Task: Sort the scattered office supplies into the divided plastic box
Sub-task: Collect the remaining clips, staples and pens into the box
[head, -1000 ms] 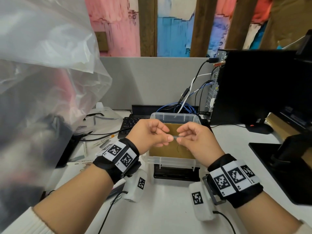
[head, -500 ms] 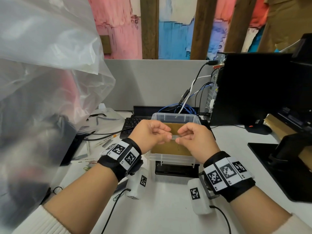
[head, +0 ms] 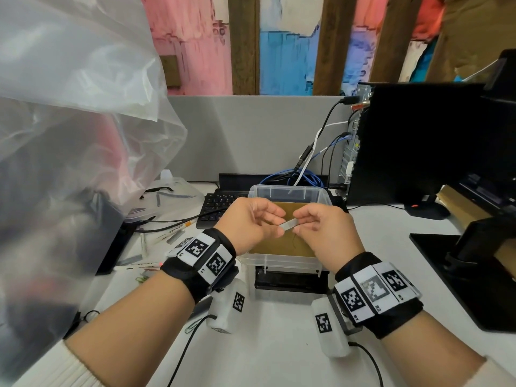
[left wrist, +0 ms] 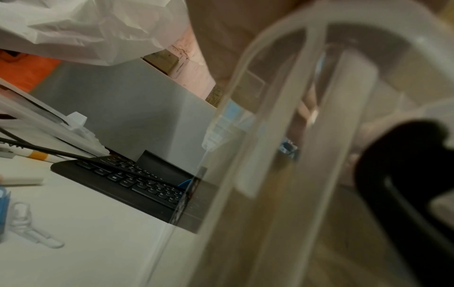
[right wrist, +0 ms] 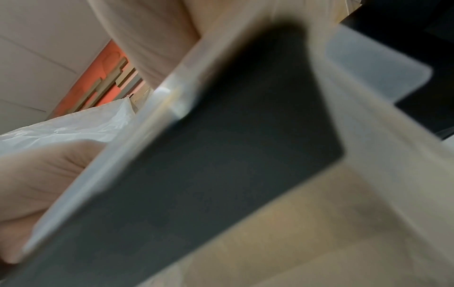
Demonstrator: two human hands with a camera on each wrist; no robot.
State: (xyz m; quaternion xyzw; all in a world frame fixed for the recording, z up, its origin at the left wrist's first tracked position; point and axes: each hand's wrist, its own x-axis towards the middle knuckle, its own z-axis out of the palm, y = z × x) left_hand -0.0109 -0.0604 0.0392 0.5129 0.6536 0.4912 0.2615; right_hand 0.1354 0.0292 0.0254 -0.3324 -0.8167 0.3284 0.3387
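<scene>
together two hands (head: 251,222) (head: 324,231) pinch one strip (head: 289,225) over one box (head: 290,191).

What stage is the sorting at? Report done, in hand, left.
Done: nothing shows yet in the box beyond brown cardboard. In hand: left hand and right hand pinch a small grey strip above it. Left: pens and paper clips lie on the desk.

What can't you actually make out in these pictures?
- Small grey strip, head view: both hands pinch its ends; too small to identify.
- Plastic box dividers, head view: left hand and right hand cover the inside.
- Fingertips, wrist views: blurred box walls block them.
</scene>
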